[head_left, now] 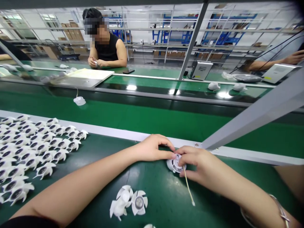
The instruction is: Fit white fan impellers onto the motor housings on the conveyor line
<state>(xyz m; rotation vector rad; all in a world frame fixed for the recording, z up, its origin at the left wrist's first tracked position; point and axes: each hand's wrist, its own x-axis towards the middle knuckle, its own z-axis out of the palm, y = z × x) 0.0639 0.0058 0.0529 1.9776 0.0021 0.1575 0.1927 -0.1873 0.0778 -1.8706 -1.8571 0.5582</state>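
Plastic fan (174,164) mostly hidden, pinched in tight grip by L hand (153,148) & R hand (196,161).

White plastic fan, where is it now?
In the head view, the white plastic fan is right of centre, pinched between the left hand and right hand, over the green belt.

Left hand (154,148) curled, right hand (198,163) pinching, held close together

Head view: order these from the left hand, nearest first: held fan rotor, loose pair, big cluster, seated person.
Left hand:
1. White fan rotor, just right
2. Loose rotors, below
3. Rotor cluster, left
4. Seated person, across the conveyor
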